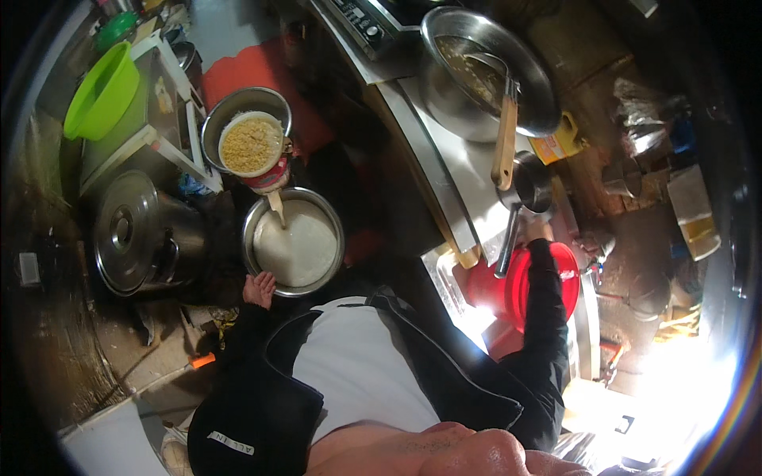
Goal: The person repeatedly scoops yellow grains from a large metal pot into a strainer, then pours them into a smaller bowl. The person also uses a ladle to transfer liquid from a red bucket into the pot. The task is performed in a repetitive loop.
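My left hand (259, 290) is beside the near-left rim of a steel pot (339, 250). Its fingers are extended and hold nothing; whether they touch the rim I cannot tell. Whitish liquid (297, 244) fills the pot's inside, and a pale flat stick (275, 208) reaches over it. Beyond stands a tub of yellow grains (250, 146), partly over a steel bowl (215, 122). My right arm stretches across a red bucket (506, 291). The right hand (534, 229) is near a small saucepan (531, 181) at the counter, its fingers mostly hidden.
A large steel basin (440, 113) with liquid and a wooden-handled ladle (506, 143) is on the counter (440, 149) at right. A lidded stockpot (128, 232) stands left, below a green basin (104, 89) on a white-framed rack (178, 149). Strong light glares at lower right.
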Tool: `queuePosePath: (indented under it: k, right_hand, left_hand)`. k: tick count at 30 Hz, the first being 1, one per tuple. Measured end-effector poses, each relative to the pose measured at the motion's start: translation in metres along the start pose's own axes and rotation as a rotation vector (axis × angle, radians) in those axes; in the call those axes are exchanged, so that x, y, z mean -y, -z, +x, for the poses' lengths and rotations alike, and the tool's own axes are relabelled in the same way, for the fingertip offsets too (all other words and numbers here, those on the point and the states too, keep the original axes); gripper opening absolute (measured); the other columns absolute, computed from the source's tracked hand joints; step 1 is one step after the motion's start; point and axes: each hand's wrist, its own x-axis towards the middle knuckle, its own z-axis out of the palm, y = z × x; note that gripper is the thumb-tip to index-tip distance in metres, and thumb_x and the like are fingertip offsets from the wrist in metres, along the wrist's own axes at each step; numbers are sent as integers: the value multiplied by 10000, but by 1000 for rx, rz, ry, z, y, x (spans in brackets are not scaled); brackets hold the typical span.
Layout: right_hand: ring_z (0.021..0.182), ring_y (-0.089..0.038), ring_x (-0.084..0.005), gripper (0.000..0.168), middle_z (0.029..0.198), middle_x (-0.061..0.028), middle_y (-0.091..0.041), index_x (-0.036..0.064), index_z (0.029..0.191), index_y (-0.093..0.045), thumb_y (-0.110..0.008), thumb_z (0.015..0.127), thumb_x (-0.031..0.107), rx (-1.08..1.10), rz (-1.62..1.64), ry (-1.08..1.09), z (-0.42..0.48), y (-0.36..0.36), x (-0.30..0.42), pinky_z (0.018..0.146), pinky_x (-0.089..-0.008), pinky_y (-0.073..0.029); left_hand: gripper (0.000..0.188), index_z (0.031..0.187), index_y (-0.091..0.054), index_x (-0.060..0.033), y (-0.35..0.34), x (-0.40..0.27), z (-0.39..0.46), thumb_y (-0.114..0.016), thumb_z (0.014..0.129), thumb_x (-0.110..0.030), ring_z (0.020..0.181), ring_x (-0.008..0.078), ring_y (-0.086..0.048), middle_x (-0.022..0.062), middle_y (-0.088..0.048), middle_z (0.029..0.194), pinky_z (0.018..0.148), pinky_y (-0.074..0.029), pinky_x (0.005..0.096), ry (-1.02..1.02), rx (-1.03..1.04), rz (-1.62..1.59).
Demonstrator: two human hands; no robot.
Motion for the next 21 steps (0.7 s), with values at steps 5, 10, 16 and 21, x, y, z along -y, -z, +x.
queuePosePath:
  k: [5, 10, 16, 21]
  right_hand:
    - [899, -562, -383, 622, 949, -239, -582, 16, 975, -533, -509, 745, 594, -443, 119, 283, 67, 177, 152, 742, -438, -453]
    - [947, -563, -341, 546, 1016, -203, -589, -17, 988, -575, -620, 688, 437, 255, -303, 484, 227, 172, 164, 783, -417, -447]
    - [983, -578, -296, 245, 1031, -185, -598, 37, 921, -644, -614, 714, 164, 161, -722, 256, 185, 138, 215, 796, -363, -492]
    - [789, -612, -251, 157, 904, -52, -651, 164, 815, -680, -573, 758, 263, 579, -1552, 910, 289, 188, 55, 586, -363, -473]
  left_hand:
    - [701, 1319, -282, 10, 14, 40, -17, -209, 896, -544, 1137, 273, -424, 160, -368, 1329, 832, -396, 338, 51, -102, 28]
    - [692, 1322, -276, 23, -20, 64, -16, -176, 907, -522, 1169, 258, -410, 152, -377, 1333, 920, -324, 341, 19, -55, 25]
    - [737, 1331, -255, 19, 72, 81, -86, -213, 885, -567, 1205, 288, -379, 162, -344, 1350, 954, -311, 381, -29, -263, -74]
    - [703, 1333, -244, 32, 62, 120, -41, -227, 900, -522, 1248, 320, -317, 191, -307, 1367, 1038, -193, 413, 136, -217, -178]
